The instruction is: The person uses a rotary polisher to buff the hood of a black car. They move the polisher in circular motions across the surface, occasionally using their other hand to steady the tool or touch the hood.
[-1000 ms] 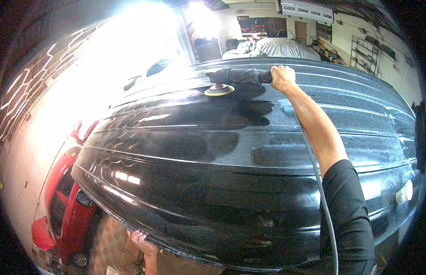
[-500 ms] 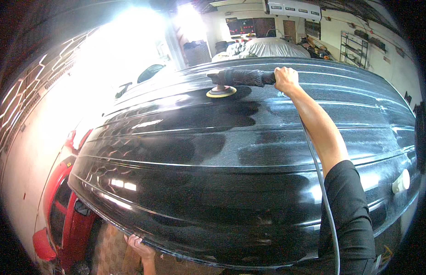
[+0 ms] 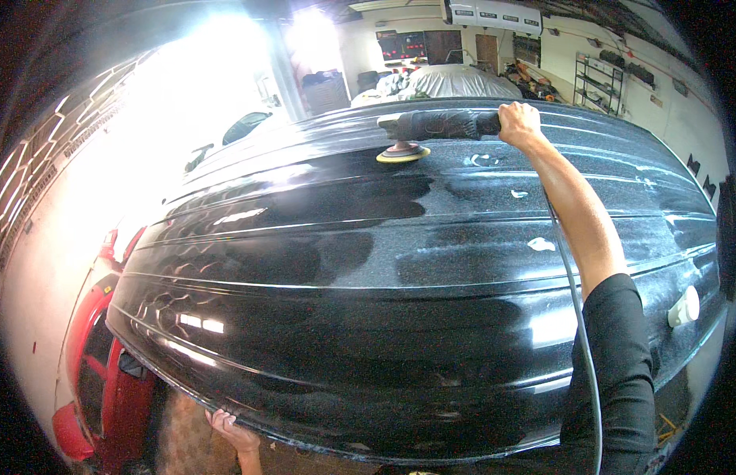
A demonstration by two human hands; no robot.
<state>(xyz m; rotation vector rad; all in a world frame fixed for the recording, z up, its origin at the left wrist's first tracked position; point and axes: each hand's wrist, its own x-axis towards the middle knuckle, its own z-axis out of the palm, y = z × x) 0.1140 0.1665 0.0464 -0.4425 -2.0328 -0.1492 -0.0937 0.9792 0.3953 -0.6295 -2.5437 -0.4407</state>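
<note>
My right hand (image 3: 520, 124) is closed round the rear end of a black rotary polisher (image 3: 443, 125). Its round, yellow-edged pad (image 3: 402, 153) lies against the far part of a large, glossy black ridged panel (image 3: 368, 332), like a vehicle roof. A grey cable (image 3: 580, 332) hangs from the polisher past my right arm. At the panel's near left edge, the fingers of my left hand (image 3: 233, 431) curl onto the rim. Whitish dabs of paste (image 3: 540, 245) dot the surface left of my right forearm, and hazy streaks cover the panel's right side.
A white cup (image 3: 684, 307) stands on the panel's right side. Down at the left is a red car (image 3: 87, 368). Beyond the panel are a sheet-covered vehicle (image 3: 467, 81) and a black shelf rack (image 3: 597, 85). Glaring light fills the far left.
My right hand has moved the polisher rightward across the panel. More paste dabs now show beside my forearm. My left hand stays at the rim, and the whole view has shifted slightly.
</note>
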